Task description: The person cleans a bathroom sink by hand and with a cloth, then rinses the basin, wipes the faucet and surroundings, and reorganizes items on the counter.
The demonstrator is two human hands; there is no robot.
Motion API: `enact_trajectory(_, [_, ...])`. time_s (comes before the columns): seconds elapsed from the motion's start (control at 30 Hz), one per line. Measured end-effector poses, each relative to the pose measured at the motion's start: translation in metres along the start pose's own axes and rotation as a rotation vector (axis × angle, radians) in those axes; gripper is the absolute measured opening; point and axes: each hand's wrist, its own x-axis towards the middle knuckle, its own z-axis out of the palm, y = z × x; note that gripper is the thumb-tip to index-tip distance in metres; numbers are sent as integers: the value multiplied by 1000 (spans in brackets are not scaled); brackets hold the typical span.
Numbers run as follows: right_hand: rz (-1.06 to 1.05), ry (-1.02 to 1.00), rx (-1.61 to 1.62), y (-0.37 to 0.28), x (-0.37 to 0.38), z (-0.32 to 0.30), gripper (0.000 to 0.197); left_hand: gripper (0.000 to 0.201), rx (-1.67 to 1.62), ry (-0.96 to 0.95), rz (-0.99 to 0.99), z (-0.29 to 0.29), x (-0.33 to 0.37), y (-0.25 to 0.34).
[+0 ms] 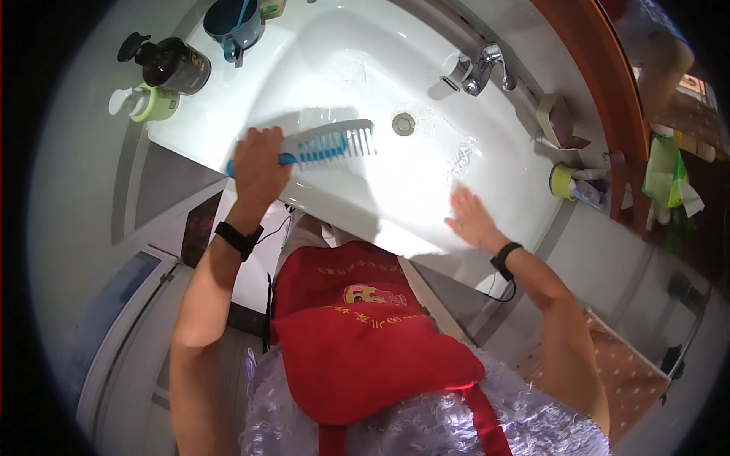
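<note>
My left hand [260, 169] is wrapped round the blue handle of a long brush [328, 144] with blue and white bristle tufts and a greyish back. It holds the brush over the near left side of the white sink [319, 72], with the brush head pointing right. My right hand [473, 217] hovers over the near right part of the sink, its fingers stretched out and slightly blurred, with nothing in it. Water with ripples lies in the basin around the round drain [404, 124].
A chrome faucet [484, 70] stands at the far right rim. Along the left rim are a dark pump bottle [176, 67], a green pump bottle [157, 103] and a blue-grey cup [230, 29]. A soap holder [557, 121] and a yellow-green container [563, 181] sit at the right.
</note>
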Motion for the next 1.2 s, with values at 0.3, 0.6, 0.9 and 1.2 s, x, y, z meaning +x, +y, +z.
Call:
enact_trajectory(0.3, [-158,-91,1045,-175,73,-89,93,33,86,145,-229,-25,20,-86])
enact_trajectory(0.6, [-383,69,1029,-223,136,-120,75,48,144,132,-275,-14,19,-93])
enact_trajectory(0.9, [-319,10,1044,-235,118,-148,78,53,172,38,-377,-24,25,-85])
enact_trajectory(1.2, [-481,84,1004,-332,159,-234,70,40,-25,317,-556,-9,0,-96])
